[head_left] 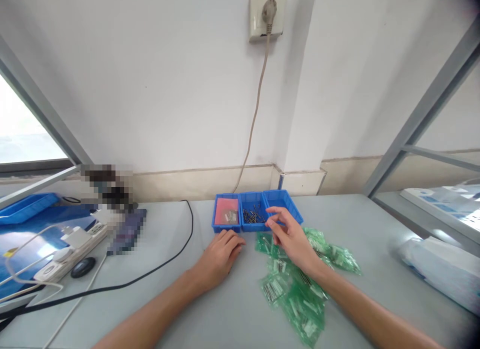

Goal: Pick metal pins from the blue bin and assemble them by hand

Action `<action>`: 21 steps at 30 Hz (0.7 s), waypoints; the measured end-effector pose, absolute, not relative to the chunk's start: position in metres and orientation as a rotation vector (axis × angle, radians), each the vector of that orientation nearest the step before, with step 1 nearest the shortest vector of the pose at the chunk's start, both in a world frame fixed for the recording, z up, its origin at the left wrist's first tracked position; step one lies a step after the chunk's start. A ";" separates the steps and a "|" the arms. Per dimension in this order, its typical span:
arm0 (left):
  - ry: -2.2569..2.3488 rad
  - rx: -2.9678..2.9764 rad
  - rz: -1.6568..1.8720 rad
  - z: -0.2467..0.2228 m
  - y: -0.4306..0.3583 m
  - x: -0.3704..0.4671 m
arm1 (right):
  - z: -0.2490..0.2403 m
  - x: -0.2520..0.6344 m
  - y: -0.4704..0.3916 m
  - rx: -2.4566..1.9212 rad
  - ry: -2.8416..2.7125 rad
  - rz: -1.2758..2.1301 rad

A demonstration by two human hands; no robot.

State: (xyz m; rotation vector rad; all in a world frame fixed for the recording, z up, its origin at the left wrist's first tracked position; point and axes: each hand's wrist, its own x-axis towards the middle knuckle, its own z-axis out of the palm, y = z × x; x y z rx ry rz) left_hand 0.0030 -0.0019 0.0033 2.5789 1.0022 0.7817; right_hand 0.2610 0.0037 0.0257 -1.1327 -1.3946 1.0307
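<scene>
Three blue bins stand side by side near the wall. The left bin holds a pink sheet and a small clear bag with parts, the middle bin several dark screw-like pieces, and nothing shows in the right bin. My left hand rests on the table in front of the left bin, its fingers bent and close together; what they hold, if anything, is hidden. Above the green plastic bags of small metal parts is my right hand, thumb and index finger at the front edge of the right bin; whether they pinch something is too small to tell.
A black cable curves over the table at the left. Further left are a power strip, a black mouse and a blue tray. White plastic packaging lies at the right.
</scene>
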 end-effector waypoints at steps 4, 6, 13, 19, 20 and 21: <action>1.001 2.680 0.700 0.014 -0.008 0.000 | 0.020 0.258 -0.004 -1.171 -1.626 0.951; 0.989 2.757 0.618 0.021 -0.014 -0.003 | 0.020 0.257 -0.007 -1.187 -1.722 0.915; 1.165 2.845 0.452 0.019 -0.038 -0.025 | 0.021 0.257 -0.008 -1.215 -1.847 0.817; 1.239 2.710 0.538 0.001 -0.033 -0.042 | 0.018 0.256 -0.008 -1.203 -1.909 0.755; 1.228 2.687 0.534 0.000 -0.032 -0.042 | 0.017 0.256 -0.008 -1.209 -1.917 0.745; 1.221 2.664 0.530 0.000 -0.031 -0.041 | 0.017 0.256 -0.007 -1.214 -1.930 0.729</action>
